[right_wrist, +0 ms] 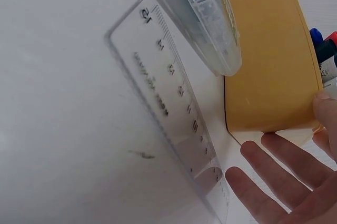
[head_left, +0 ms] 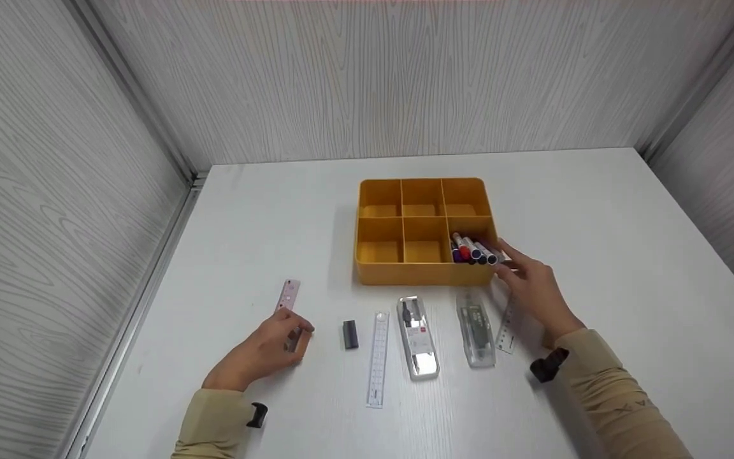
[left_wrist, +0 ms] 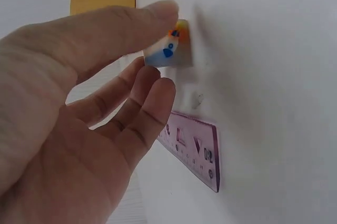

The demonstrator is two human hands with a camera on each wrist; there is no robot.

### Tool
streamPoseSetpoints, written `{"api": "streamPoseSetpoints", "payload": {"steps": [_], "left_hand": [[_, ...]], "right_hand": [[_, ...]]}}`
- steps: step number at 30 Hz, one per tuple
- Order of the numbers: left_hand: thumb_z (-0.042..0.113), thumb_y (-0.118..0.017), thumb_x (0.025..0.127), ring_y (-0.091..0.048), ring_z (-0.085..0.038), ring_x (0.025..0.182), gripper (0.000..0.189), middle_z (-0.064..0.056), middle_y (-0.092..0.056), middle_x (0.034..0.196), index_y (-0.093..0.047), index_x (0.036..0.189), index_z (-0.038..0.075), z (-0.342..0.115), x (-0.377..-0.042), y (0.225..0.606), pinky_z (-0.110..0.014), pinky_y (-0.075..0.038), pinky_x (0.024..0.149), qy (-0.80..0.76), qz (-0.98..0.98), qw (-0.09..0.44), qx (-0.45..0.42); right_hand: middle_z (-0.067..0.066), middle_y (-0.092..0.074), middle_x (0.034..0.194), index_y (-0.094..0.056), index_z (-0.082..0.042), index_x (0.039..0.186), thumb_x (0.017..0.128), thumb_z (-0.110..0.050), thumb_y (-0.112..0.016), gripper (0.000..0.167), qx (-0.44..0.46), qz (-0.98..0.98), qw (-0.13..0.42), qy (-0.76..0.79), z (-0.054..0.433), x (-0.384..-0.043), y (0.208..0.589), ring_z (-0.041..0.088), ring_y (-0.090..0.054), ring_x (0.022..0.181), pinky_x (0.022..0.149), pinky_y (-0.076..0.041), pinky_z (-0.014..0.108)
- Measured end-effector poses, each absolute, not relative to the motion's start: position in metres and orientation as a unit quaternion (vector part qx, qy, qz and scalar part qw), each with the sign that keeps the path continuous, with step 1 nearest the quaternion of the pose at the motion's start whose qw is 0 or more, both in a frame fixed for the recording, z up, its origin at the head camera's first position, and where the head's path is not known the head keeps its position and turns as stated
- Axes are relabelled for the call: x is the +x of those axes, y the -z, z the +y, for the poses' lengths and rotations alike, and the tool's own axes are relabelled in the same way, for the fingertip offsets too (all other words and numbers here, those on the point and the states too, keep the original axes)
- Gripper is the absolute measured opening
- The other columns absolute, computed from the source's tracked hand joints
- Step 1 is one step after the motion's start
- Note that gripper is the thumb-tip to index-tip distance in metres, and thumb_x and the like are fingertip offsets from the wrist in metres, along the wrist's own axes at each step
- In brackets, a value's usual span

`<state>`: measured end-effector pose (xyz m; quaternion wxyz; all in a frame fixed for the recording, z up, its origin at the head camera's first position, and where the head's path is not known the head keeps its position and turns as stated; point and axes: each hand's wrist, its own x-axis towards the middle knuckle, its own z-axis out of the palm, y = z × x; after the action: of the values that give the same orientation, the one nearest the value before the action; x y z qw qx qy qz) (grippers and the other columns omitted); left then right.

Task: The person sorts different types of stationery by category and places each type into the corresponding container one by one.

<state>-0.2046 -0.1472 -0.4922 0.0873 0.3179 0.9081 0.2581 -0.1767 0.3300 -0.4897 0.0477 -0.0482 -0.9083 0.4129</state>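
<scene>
White table (head_left: 265,223) | hands (head_left: 264,352) partly obscure printed block (left_wrist: 174,52), orange organizer (head_left: 424,274)

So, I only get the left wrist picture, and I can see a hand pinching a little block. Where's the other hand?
Observer: In the head view, the right hand is at the near right corner of the yellow box.
Operator: Ooh, is anything inside that box?
Observer: Yes, markers lie in its near right compartment.
Operator: My picture has a pink ruler. Are there any more rulers?
Observer: Yes, two more: a pale ruler to the right of the dark block, and a clear ruler near the right hand.
</scene>
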Motion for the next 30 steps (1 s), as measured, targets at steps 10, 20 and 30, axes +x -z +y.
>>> {"api": "streamPoseSetpoints", "payload": {"steps": [10, 20, 30], "left_hand": [[0.008, -0.070, 0.088, -0.058, -0.015, 0.091, 0.021, -0.002, -0.061, 0.101, -0.068, 0.109, 0.009, -0.143, -0.210, 0.490, -0.029, -0.054, 0.080, -0.251, 0.911, 0.076, 0.318], [0.016, -0.072, 0.087, -0.058, -0.019, 0.100, 0.024, 0.003, -0.059, 0.106, -0.068, 0.111, 0.016, -0.108, -0.223, 0.469, -0.032, -0.052, 0.087, -0.298, 0.920, 0.058, 0.249], [0.015, -0.072, 0.089, -0.058, -0.015, 0.097, 0.026, -0.003, -0.057, 0.106, -0.068, 0.114, 0.012, -0.051, -0.243, 0.444, -0.030, -0.054, 0.092, -0.318, 0.895, -0.035, 0.312]], "right_hand": [[0.016, -0.056, 0.143, -0.031, -0.035, 0.154, 0.102, -0.036, -0.055, 0.057, -0.053, -0.906, 0.046, -0.417, 0.330, -0.177, 0.491, 0.035, -0.066, 0.115, 0.099, -0.051, 0.049], [0.019, -0.061, 0.135, -0.034, -0.031, 0.154, 0.102, -0.026, -0.056, 0.056, -0.051, -0.904, 0.056, -0.421, 0.328, -0.176, 0.490, 0.034, -0.067, 0.111, 0.097, -0.052, 0.049], [0.016, -0.063, 0.134, -0.033, -0.035, 0.153, 0.102, -0.031, -0.056, 0.056, -0.056, -0.904, 0.049, -0.421, 0.327, -0.176, 0.494, 0.032, -0.068, 0.111, 0.098, -0.052, 0.049]]}}
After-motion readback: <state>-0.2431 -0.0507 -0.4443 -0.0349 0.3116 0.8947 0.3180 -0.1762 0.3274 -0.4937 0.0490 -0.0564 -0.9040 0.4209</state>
